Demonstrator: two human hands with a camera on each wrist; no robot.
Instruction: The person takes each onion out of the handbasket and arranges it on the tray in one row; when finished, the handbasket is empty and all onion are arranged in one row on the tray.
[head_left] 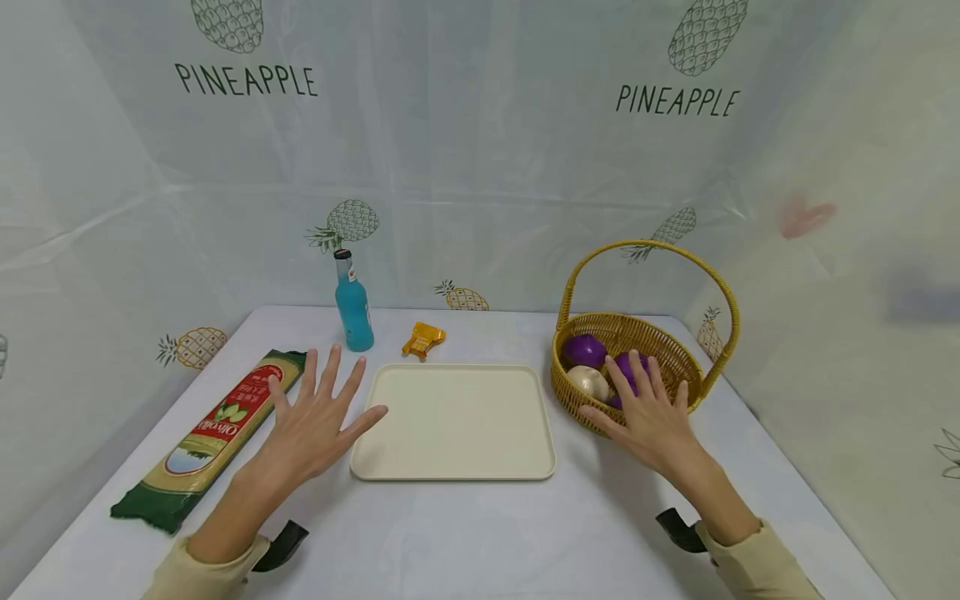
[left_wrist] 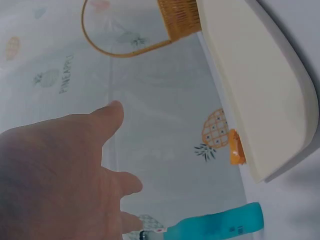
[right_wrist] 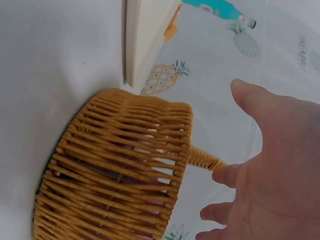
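Note:
My left hand [head_left: 315, 425] hovers with fingers spread between a long green-and-gold packet [head_left: 217, 437] and a cream tray [head_left: 453, 425], holding nothing. On the right, my right hand [head_left: 651, 417] is spread over the near side of a wicker basket [head_left: 592, 325] with a tall hoop handle. Inside the basket lie purple onions [head_left: 584, 350] and a white onion [head_left: 588, 382]; my fingers partly cover them. In the right wrist view, the basket's woven side [right_wrist: 120, 165] stands beside that hand, whose fingers grip nothing.
A bottle of blue drink [head_left: 353, 308] stands upright at the back left. Beside it, behind the tray, lies a small orange-wrapped snack [head_left: 423, 338]. A pineapple-print curtain [head_left: 480, 150] hangs behind the white table [head_left: 450, 542].

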